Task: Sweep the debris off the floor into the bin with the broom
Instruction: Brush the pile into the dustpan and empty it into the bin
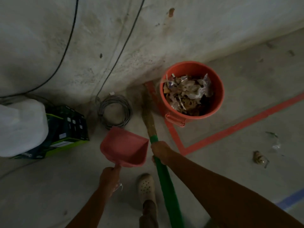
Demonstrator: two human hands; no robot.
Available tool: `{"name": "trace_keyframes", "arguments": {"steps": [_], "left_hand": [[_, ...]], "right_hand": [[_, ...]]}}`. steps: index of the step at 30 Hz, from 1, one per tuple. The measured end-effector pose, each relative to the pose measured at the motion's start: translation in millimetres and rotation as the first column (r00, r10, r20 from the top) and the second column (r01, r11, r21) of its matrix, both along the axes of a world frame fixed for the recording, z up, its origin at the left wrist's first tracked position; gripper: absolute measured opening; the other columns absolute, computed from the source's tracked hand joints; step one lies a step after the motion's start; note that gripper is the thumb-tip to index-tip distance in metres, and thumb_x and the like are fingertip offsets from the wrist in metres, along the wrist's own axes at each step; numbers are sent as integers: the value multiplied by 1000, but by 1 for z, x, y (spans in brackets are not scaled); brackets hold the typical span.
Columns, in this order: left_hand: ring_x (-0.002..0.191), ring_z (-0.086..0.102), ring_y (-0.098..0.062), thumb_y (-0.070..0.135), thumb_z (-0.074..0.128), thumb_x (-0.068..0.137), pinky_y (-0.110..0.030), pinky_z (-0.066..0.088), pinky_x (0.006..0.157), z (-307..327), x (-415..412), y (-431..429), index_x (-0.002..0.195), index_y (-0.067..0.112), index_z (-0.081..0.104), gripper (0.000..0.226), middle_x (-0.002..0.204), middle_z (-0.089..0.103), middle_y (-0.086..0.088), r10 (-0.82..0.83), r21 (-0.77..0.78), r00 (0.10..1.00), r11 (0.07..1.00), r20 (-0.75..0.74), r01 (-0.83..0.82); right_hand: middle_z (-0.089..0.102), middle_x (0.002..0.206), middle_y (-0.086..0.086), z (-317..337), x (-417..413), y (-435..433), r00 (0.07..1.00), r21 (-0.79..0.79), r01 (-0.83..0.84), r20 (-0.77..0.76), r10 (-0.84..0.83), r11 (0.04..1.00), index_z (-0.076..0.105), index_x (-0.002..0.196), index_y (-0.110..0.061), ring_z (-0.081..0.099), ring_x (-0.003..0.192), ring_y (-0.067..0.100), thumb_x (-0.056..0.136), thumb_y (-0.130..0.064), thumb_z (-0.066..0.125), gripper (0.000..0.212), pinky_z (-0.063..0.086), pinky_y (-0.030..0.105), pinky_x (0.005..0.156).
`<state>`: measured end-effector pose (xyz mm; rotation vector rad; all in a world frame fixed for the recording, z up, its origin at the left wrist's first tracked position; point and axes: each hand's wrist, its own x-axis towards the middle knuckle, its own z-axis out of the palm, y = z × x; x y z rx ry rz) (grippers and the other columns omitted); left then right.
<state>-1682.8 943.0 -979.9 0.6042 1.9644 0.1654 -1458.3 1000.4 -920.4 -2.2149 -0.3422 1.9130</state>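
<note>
Most of the view is filled by the rough grey concrete floor [49, 186]. The round orange plastic bin [172, 111] is loaded with crumpled litter [187, 92]. The broom [166, 181], a stiff green handle bound to pale straw bristles, is judged light; it is gripped low by the right hand [160, 151], fingers wrapped round it, bristles beside the bin. The smooth pink plastic dustpan [125, 145] is held by the left hand [109, 178], fingers clamped on its handle. A brown clump [259, 157] and clear wrapper [274, 140], judged featherlight, lie well apart rightward.
</note>
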Motion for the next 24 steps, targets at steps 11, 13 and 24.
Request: {"name": "trace_keyframes", "arguments": {"steps": [11,13,24], "left_hand": [[33,40,-16,55,62,91,-18,31,40,-23,-46,71,67,4,54,57,49,50,-12,-23,-14,996,1000,81,25],[32,37,-15,53,61,93,-18,29,38,-19,-45,78,69,4,55,55,51,48,-13,-54,19,994,998,97,53],[34,38,-16,43,60,97,-18,29,38,14,-19,103,71,6,49,46,54,48,-13,-184,88,980,980,75,177]], "right_hand": [[67,88,12,-35,-38,73,955,100,151,243,-171,983,50,96,-8,65,64,25,97,-23,47,15,62,43,70],[67,96,13,-27,-36,76,949,161,113,276,-154,981,47,109,-14,65,65,24,97,-31,45,21,61,41,65],[64,88,6,36,-6,27,918,340,102,330,-220,935,46,104,-24,68,76,28,99,-39,45,16,60,51,69]]}}
